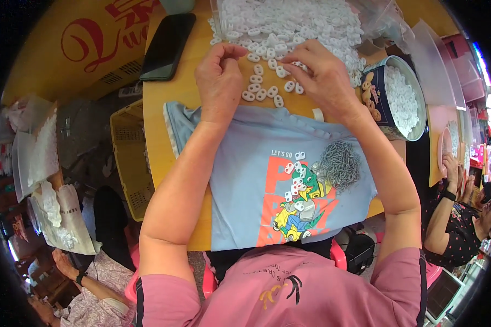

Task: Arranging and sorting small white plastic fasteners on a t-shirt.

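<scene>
Small white oval plastic pieces with two holes lie loose on the table between my hands, spreading from a large heap at the far side. My left hand is closed at the left of these pieces, thumb and fingertips pinched together; whatever is in them is hidden. My right hand reaches over the pieces from the right, thumb and forefinger a little apart just above some of them. Nearer me, a blue printed cloth covers the table edge. On it rest a pile of small grey screws and several white pieces.
A black phone lies at the table's far left. On the right stands a round tin filled with white pieces. A yellow crate is left of the table. Other people sit at both sides, one with hands at another table.
</scene>
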A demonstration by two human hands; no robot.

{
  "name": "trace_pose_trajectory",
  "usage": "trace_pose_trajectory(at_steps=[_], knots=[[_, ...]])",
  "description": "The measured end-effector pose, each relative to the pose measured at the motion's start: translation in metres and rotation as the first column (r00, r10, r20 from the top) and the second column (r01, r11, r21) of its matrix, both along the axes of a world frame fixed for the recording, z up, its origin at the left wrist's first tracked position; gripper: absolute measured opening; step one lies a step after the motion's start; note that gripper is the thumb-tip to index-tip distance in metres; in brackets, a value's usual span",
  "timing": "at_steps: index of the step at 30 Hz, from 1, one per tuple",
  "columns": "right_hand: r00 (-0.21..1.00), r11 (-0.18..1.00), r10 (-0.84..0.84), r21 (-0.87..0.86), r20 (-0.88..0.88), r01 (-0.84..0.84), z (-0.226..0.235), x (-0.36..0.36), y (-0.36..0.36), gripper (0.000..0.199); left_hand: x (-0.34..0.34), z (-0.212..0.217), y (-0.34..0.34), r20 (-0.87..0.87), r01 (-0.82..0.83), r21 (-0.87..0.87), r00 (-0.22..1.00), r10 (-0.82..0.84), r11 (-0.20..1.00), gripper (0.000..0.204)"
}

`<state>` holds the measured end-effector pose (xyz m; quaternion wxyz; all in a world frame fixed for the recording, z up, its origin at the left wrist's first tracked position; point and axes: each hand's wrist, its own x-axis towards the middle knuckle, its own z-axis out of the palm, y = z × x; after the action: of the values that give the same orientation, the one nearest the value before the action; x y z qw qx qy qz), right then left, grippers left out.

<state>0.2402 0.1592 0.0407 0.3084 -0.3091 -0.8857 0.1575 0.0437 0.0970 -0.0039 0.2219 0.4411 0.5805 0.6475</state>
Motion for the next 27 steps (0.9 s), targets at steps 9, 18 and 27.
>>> trace_pose_trajectory(at_steps=[9, 18, 27], knots=[[0.969, 0.992, -0.09, 0.109, 0.231, 0.066, 0.0, -0.002, -0.007, 0.013, -0.001, -0.003, 0.001, 0.005, 0.016, 0.008, 1.0, -0.016, 1.0, 0.022], [0.989, 0.999, 0.013, 0.032, 0.145, -0.018, -0.002, 0.003, -0.004, 0.014, 0.0, -0.001, 0.001, -0.017, 0.005, -0.003, 1.0, -0.005, 1.0, 0.021], [0.98, 0.995, -0.099, 0.017, 0.175, 0.097, 0.001, 0.013, -0.002, 0.015, -0.001, -0.001, 0.0, -0.024, 0.009, 0.002, 1.0, -0.009, 1.0, 0.021]])
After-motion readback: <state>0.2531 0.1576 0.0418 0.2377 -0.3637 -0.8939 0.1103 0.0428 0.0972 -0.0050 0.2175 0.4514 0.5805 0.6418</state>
